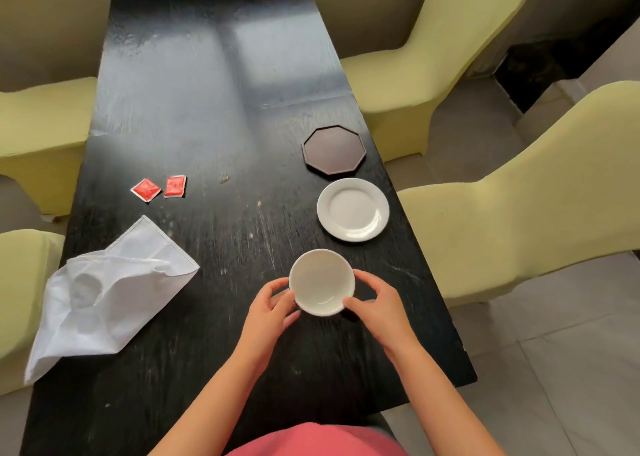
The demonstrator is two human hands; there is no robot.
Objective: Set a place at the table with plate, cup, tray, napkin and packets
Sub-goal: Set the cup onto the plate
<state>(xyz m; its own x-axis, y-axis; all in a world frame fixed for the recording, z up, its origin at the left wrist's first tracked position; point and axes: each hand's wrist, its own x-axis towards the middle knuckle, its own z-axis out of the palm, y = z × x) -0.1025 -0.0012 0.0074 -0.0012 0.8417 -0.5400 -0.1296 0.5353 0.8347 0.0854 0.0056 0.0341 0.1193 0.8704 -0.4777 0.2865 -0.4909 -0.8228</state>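
A white cup [322, 280], round and empty, is held between both hands near the table's front middle. My left hand [272, 308] grips its left rim and my right hand [375, 303] grips its right side. Beyond it, a white plate [353, 209] lies flat near the right edge. A dark octagonal tray [334, 149] rests just behind the plate. Two red packets [159, 188] lie side by side at the left. A crumpled white napkin [107, 292] spreads over the front left of the table and hangs past its edge.
The black table [214, 109] is long and narrow, with scuffed wood. Pale yellow covered chairs [519, 220] stand close on the right and on the left [38, 136]. Tiled floor shows at the lower right.
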